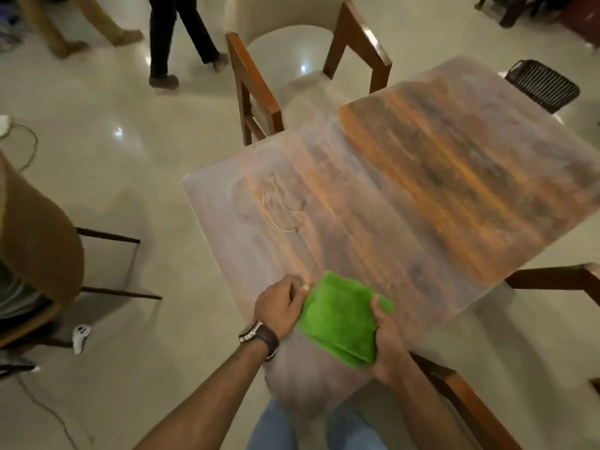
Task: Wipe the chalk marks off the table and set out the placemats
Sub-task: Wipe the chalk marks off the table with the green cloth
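a wooden table (422,177) fills the middle of the blurred frame, seen from above at a slant. near its close corner both hands hold a folded green cloth (341,318) on the tabletop: the left hand (281,306), with a dark watch (261,337) on the wrist, pinches the cloth's left edge, and the right hand (386,339) grips its right side with the thumb on top. faint white chalk marks (281,206) curl across the wood beyond the cloth, toward the table's left edge. a cushioned wooden chair (302,60) stands at the far side, and legs (175,40) of other people cross the pale shiny floor (97,125).
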